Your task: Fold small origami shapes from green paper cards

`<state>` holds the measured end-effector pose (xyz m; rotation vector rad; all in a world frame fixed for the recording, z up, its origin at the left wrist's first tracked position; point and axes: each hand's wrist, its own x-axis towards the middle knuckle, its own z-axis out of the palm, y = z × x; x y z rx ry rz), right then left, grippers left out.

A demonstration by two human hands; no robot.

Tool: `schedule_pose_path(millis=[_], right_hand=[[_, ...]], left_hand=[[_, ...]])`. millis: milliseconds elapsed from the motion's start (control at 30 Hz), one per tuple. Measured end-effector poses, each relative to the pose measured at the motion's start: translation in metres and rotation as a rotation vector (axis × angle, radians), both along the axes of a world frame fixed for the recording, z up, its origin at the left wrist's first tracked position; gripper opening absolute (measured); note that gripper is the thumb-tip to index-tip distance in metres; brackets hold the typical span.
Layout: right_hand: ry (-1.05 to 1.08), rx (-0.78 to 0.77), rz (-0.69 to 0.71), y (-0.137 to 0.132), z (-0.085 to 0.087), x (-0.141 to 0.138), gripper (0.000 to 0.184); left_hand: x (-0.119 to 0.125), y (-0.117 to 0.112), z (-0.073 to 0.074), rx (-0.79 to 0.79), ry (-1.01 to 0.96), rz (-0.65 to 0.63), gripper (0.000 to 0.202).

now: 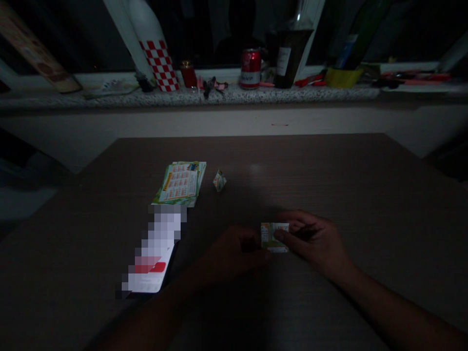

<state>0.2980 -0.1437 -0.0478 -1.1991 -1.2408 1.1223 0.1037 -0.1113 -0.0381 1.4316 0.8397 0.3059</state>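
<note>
A small folded piece of printed paper (275, 237) lies on the dark wooden table (329, 175) between my two hands. My right hand (314, 241) pinches its right edge with fingers curled over it. My left hand (237, 251) is closed at its left edge, fingertips touching the paper. A tiny folded paper shape (219, 181) stands farther back. A stack of printed calendar sheets (181, 183) lies to its left.
A lit phone (155, 256) lies left of my left hand. Behind the table runs a stone windowsill (183, 96) with a red-and-white checked bottle (157, 53), a red can (250, 68), a dark bottle (288, 53) and small clutter.
</note>
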Motion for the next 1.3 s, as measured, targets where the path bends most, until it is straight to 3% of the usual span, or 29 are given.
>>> schedule_pose_path(millis=[200, 333, 500, 733, 1133, 1300], right_hand=[[0.109, -0.038, 0.088, -0.0017, 0.0006, -0.0018, 0.026], [0.199, -0.050, 0.163, -0.0005, 0.0017, 0.0005, 0.027], [0.171, -0.110, 0.279, 0.0021, -0.0001, 0.0009, 0.013], [0.102, -0.144, 0.223, 0.0043, -0.0016, -0.0008, 0.012], [0.074, -0.171, 0.130, 0.0069, -0.0022, -0.0017, 0.017], [0.088, -0.185, 0.154, 0.0081, -0.0017, -0.0018, 0.020]], left_hand=[[-0.0017, 0.0001, 0.0032, -0.044, -0.018, -0.081, 0.028], [0.0008, 0.0013, 0.0017, -0.065, -0.120, 0.026, 0.027], [0.0028, 0.0018, -0.0034, -0.048, -0.234, 0.141, 0.029], [0.0030, 0.0023, 0.0011, 0.126, -0.069, 0.177, 0.027], [0.0044, 0.0090, -0.0030, 0.080, -0.091, 0.262, 0.026], [0.0055, 0.0093, -0.0029, 0.101, 0.026, 0.246, 0.025]])
